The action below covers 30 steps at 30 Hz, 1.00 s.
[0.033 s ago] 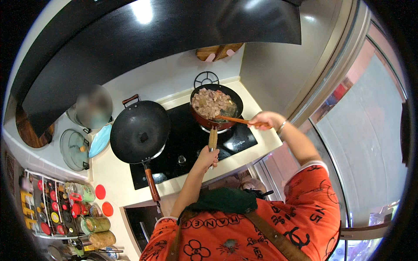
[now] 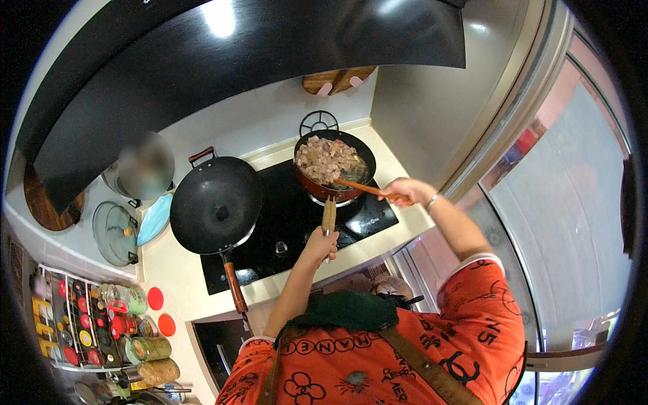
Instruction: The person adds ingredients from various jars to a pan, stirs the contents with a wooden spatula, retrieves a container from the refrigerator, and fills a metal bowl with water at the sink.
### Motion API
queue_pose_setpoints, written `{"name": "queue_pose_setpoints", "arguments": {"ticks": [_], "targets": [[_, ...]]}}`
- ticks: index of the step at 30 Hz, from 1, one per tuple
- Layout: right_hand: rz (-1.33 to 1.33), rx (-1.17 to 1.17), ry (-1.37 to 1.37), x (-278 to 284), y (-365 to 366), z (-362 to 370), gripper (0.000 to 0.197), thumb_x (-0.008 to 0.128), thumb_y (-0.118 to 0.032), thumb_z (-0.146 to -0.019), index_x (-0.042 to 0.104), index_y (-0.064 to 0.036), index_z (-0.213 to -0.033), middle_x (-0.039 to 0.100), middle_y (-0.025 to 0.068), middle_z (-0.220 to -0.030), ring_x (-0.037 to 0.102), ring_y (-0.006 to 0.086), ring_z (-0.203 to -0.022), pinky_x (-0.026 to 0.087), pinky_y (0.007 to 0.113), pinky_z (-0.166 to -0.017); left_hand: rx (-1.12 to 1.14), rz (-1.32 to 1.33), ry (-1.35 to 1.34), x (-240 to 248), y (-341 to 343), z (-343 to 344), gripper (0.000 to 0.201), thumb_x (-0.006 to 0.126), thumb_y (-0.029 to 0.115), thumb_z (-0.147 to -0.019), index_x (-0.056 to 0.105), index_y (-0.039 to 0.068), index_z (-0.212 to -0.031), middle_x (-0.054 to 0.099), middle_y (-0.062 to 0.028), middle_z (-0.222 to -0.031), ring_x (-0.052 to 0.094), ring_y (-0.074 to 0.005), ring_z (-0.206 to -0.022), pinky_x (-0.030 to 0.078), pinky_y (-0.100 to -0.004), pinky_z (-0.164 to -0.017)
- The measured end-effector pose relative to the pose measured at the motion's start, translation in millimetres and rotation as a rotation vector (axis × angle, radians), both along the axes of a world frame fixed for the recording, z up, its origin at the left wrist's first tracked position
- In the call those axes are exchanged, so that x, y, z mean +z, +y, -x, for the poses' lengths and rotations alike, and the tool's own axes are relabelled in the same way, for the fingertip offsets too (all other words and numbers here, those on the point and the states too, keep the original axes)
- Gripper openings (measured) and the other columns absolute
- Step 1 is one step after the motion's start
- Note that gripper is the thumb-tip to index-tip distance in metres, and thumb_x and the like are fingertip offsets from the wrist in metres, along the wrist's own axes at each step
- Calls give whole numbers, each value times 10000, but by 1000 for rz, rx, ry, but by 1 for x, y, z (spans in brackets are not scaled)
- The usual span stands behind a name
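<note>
At the back right of the black hob (image 2: pixel 287 216), a deep frying pan (image 2: pixel 368 150) with a dark inside and reddish outside holds browned meat pieces (image 2: pixel 325 159), mostly heaped toward its left. My left hand (image 2: pixel 320 244) is closed around the pan's light-coloured handle (image 2: pixel 329 214). In my right hand (image 2: pixel 410 192) is a wooden spatula (image 2: pixel 362 186), gripped by its shaft. Its far end reaches over the pan's near rim and touches the meat, which hides the tip.
A black wok (image 2: pixel 216 202) sits on the left burner, its wooden handle (image 2: pixel 235 287) pointing toward me. Farther left are a glass lid (image 2: pixel 115 233), a blue oval item (image 2: pixel 155 219) and a rack (image 2: pixel 74 317) of jars. A dark hood (image 2: pixel 270 54) overhangs the hob.
My right hand has shifted slightly left and down along with its forearm. The left hand and the pan look unmoved.
</note>
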State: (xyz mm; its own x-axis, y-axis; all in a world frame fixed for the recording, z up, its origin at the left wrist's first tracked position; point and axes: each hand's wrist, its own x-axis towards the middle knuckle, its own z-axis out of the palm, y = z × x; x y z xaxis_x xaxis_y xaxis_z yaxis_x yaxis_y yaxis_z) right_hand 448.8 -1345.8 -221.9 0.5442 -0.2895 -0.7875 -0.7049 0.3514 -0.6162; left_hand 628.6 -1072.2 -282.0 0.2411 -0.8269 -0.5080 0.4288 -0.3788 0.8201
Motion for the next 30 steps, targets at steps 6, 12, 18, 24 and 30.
{"name": "queue_pose_setpoints", "arguments": {"ticks": [6, 12, 18, 24, 30], "targets": [[94, -255, -243, -27, 35, -6, 206, 663, -213, -915, 636, -13, -959, 551, 26, -636, 460, 93, -433, 371, 238, -373, -36, -13, -72, 5, 7, -9, 193, 591, 123, -943, 421, 58, -1009, 477, -32, -751, 431, -80, -519, 374, -248, -408], [452, -210, -110, 33, 18, 13, 147, 675, -153, -913, 681, -6, -924, 569, 33, -576, 455, 92, -373, 331, 259, -313, -54, 32, -53, -8, 6, -10, 206, 603, 125, -940, 420, 62, -1009, 476, -22, -737, 414, -74, -504, 361, -246, -405], [1138, 145, 231, 108, 5, 11, 199, 702, -192, -844, 724, 4, -867, 659, 125, -668, 632, 230, -551, 507, 359, -496, 8, 46, 134, -15, 10, -8, 198, 619, 121, -933, 427, 74, -934, 468, -5, -723, 398, -54, -503, 333, -230, -407], [1818, 566, 511, 185, 42, -32, 112, 677, -120, -763, 746, -45, -809, 724, 160, -837, 726, 307, -796, 578, 393, -684, 1, 57, 192, -12, 11, -12, 189, 617, 114, -934, 430, 93, -912, 451, 11, -708, 388, -49, -500, 307, -216, -402], [2076, 800, 570, 125, 3, -75, 128, 641, -141, -820, 767, -157, -808, 744, 52, -825, 734, 205, -766, 551, 334, -602, 14, 44, 218, -10, 12, -10, 182, 612, 117, -941, 432, 94, -924, 450, 12, -708, 388, -50, -498, 302, -213, -400]]}}
